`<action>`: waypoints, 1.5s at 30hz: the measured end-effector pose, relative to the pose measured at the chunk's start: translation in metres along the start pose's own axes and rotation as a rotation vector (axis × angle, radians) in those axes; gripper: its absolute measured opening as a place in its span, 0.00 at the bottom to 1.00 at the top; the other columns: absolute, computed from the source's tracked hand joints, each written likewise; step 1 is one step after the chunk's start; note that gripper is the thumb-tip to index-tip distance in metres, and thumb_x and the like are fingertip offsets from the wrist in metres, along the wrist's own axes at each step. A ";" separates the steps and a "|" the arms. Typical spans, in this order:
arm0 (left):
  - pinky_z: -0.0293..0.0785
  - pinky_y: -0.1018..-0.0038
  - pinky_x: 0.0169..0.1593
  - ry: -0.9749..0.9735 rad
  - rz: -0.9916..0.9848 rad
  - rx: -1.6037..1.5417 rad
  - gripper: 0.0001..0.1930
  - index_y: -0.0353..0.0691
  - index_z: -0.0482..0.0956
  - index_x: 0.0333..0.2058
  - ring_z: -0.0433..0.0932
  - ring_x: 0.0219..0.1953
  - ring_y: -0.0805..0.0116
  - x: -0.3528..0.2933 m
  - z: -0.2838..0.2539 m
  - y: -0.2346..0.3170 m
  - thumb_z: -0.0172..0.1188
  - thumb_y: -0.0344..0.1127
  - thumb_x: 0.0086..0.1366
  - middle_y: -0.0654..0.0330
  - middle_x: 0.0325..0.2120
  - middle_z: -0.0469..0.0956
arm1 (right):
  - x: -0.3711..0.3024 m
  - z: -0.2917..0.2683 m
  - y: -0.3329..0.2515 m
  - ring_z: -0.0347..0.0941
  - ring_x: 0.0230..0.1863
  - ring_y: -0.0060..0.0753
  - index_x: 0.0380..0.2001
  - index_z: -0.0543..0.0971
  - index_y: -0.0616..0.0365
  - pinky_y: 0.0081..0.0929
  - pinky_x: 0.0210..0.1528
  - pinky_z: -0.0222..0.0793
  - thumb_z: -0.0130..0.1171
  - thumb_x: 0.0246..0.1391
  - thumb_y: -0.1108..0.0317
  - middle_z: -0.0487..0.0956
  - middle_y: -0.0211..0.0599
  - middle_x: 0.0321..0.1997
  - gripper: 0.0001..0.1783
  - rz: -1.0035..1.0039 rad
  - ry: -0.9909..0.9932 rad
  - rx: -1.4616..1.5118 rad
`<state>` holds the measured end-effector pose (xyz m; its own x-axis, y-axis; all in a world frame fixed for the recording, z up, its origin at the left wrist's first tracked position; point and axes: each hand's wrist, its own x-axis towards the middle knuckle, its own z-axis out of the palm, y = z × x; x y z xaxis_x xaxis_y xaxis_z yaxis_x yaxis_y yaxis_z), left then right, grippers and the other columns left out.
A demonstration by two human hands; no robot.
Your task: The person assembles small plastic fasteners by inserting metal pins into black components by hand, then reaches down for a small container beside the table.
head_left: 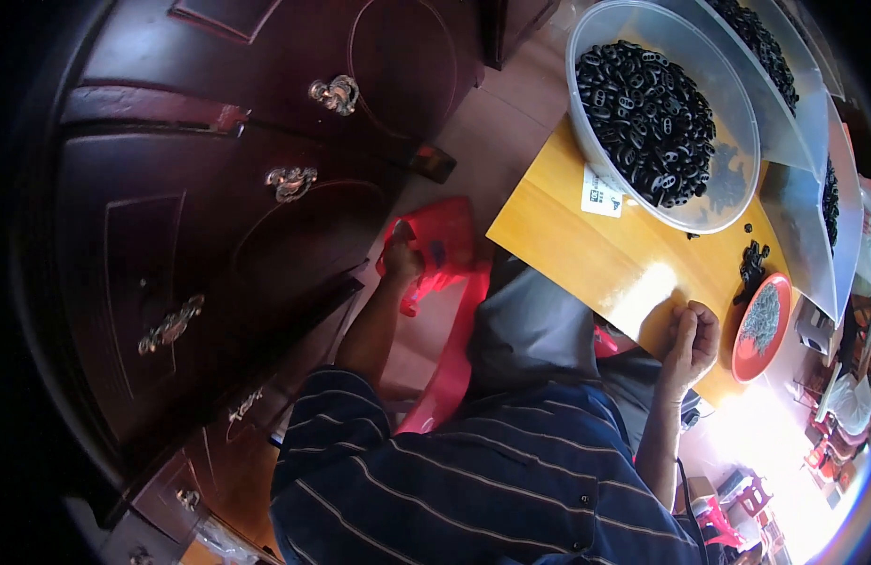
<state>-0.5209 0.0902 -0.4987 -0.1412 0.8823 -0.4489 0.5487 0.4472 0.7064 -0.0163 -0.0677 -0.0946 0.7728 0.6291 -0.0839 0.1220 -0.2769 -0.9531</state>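
Note:
My left hand [403, 262] is low at the left, beside the cabinet, at a crinkled red plastic bag [445, 237]. Its fingers are partly hidden against the red plastic, so their grip does not show. Over the near right part of the yellow table [558, 221], my right hand [695, 341] has its fingers curled in with the thumb against them. Anything between them is too small to make out. Just right of it sits a red-orange plate [741, 363] of small silvery pieces [763, 320]. Small black plastic parts [754, 264] lie loose by the plate.
A big clear round tub [737, 193] holds many black two-holed parts [647, 118]. Behind it stand translucent bins [793, 212] with more black pieces. Dark wooden cabinets [209, 235] with metal handles fill the left. A curved red plastic piece [450, 377] is beside my leg.

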 end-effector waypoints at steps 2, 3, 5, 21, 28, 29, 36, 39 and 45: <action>0.76 0.55 0.55 -0.140 0.077 0.358 0.32 0.41 0.70 0.58 0.76 0.55 0.40 -0.015 0.037 0.075 0.66 0.43 0.54 0.43 0.52 0.76 | 0.001 -0.012 0.010 0.75 0.35 0.16 0.45 0.78 0.61 0.15 0.39 0.69 0.57 0.68 0.70 0.82 0.31 0.35 0.08 -0.043 0.025 -0.046; 0.76 0.54 0.55 -0.249 0.175 0.742 0.35 0.41 0.70 0.57 0.76 0.54 0.40 -0.043 0.039 0.165 0.69 0.45 0.50 0.43 0.51 0.76 | 0.002 -0.021 0.012 0.74 0.35 0.15 0.45 0.78 0.61 0.14 0.39 0.69 0.57 0.68 0.70 0.82 0.30 0.36 0.08 -0.068 0.043 -0.067; 0.76 0.53 0.54 -0.180 0.260 0.789 0.34 0.43 0.71 0.55 0.77 0.53 0.41 -0.059 -0.003 0.178 0.69 0.45 0.50 0.43 0.50 0.77 | 0.000 -0.014 0.007 0.73 0.34 0.14 0.45 0.78 0.62 0.14 0.39 0.68 0.57 0.68 0.70 0.82 0.30 0.36 0.07 -0.060 -0.015 -0.012; 0.74 0.54 0.53 0.237 0.730 0.526 0.34 0.43 0.72 0.54 0.77 0.50 0.45 -0.150 -0.124 0.354 0.71 0.38 0.46 0.49 0.46 0.78 | -0.002 -0.016 0.002 0.70 0.32 0.13 0.44 0.78 0.64 0.12 0.38 0.67 0.56 0.68 0.73 0.81 0.30 0.34 0.06 -0.114 -0.127 0.083; 0.75 0.54 0.53 0.198 0.875 0.485 0.33 0.45 0.74 0.54 0.76 0.49 0.45 -0.111 -0.094 0.380 0.72 0.35 0.46 0.50 0.47 0.77 | -0.005 -0.014 0.002 0.71 0.33 0.15 0.44 0.78 0.64 0.15 0.40 0.68 0.56 0.68 0.72 0.81 0.31 0.35 0.07 -0.120 -0.112 0.067; 0.75 0.54 0.52 0.172 0.860 0.482 0.32 0.45 0.74 0.53 0.76 0.49 0.44 -0.098 -0.079 0.374 0.72 0.35 0.46 0.51 0.47 0.77 | -0.004 -0.015 0.002 0.71 0.33 0.16 0.45 0.78 0.63 0.16 0.41 0.68 0.56 0.68 0.72 0.81 0.31 0.36 0.07 -0.109 -0.109 0.045; 0.74 0.55 0.58 -0.121 0.835 0.720 0.32 0.46 0.74 0.55 0.73 0.55 0.45 -0.016 -0.012 0.294 0.71 0.33 0.48 0.53 0.54 0.74 | -0.002 -0.014 0.007 0.71 0.34 0.16 0.44 0.78 0.63 0.15 0.41 0.68 0.57 0.68 0.72 0.80 0.31 0.36 0.07 -0.112 -0.110 0.015; 0.73 0.56 0.60 -0.235 0.874 0.840 0.33 0.43 0.72 0.57 0.71 0.58 0.45 0.000 -0.009 0.280 0.69 0.31 0.50 0.51 0.57 0.72 | -0.003 -0.014 0.004 0.70 0.34 0.16 0.44 0.78 0.63 0.15 0.40 0.67 0.57 0.68 0.71 0.80 0.31 0.36 0.07 -0.104 -0.108 0.008; 0.71 0.58 0.64 -0.391 0.919 1.038 0.34 0.40 0.71 0.61 0.68 0.63 0.46 0.017 -0.013 0.260 0.64 0.26 0.52 0.51 0.62 0.70 | -0.004 -0.012 0.002 0.74 0.36 0.17 0.45 0.78 0.63 0.15 0.42 0.69 0.56 0.68 0.71 0.81 0.33 0.37 0.07 -0.089 -0.095 -0.027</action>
<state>-0.3913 0.2235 -0.3158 0.7231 0.6218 -0.3008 0.6842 -0.7045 0.1885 -0.0117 -0.0792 -0.0933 0.6961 0.7174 -0.0275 0.2053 -0.2356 -0.9499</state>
